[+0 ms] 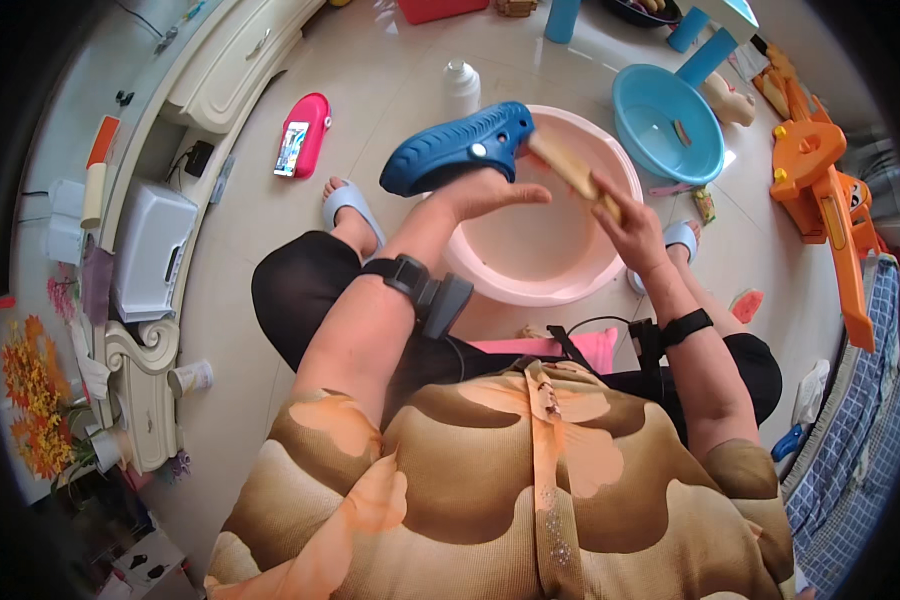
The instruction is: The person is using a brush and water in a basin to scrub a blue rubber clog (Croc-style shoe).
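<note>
My left hand [487,193] holds up a dark blue foam clog [450,148] above the far left rim of a pink plastic basin [529,294]. Its thumb sticks out to the right; the other fingers are hidden by the clog. In my right hand [631,234] is the handle of a wooden scrubbing brush [566,166]. The brush slants up and left over the basin, its far end meeting or just overlapping the clog's right end. Reddish bristles show along its lower edge. Cloudy water [532,240] lies in the basin, between my feet.
A white bottle [462,91] stands behind the clog. Right of the basin are a light blue basin [626,131] and an orange toy slide [814,161]. A pink case [315,135] lies left, near a cream cabinet [221,64]. A watermelon-patterned piece [747,305] lies beyond my right leg.
</note>
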Tool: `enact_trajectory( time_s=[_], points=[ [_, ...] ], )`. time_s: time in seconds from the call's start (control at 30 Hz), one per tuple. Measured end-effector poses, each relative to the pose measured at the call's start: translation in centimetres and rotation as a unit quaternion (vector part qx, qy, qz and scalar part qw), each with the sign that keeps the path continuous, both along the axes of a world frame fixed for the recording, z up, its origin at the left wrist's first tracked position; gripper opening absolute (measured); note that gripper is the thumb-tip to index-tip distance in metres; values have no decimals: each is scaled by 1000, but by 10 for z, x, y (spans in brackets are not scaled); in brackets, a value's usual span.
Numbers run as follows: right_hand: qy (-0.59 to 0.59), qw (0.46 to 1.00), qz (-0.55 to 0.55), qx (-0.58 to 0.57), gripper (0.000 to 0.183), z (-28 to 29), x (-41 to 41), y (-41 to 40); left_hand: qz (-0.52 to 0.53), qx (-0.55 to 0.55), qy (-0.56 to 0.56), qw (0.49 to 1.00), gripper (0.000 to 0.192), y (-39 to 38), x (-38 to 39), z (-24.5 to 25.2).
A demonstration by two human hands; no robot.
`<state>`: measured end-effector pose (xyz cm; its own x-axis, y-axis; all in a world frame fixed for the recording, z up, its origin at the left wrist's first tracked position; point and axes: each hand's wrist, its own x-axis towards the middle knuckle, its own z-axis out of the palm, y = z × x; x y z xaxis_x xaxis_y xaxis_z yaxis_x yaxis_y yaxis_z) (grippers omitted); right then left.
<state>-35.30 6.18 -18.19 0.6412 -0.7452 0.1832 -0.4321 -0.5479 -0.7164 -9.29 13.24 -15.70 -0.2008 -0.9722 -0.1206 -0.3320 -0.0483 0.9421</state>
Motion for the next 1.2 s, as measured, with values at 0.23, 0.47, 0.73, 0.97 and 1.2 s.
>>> enact_trajectory(
  time_s=[0.23,0.47,0.73,0.97,1.2],
  points=[
    [-96,995,31,6,46,-25,20,19,15,-30,44,998,77,-6,7,-12],
    [-199,980,-13,13,44,4,48,5,111,-39,118,986,91,-8,-1,-20],
    [25,999,4,-25,49,-16,5,-1,169,35,592,787,117,-15,12,9],
    [-47,996,73,5,46,-10,34,24,245,52,629,736,109,-18,1,10],
    [-102,987,-75,-95,42,25,41,-16,235,49,622,745,107,-19,11,-13]
  ],
)
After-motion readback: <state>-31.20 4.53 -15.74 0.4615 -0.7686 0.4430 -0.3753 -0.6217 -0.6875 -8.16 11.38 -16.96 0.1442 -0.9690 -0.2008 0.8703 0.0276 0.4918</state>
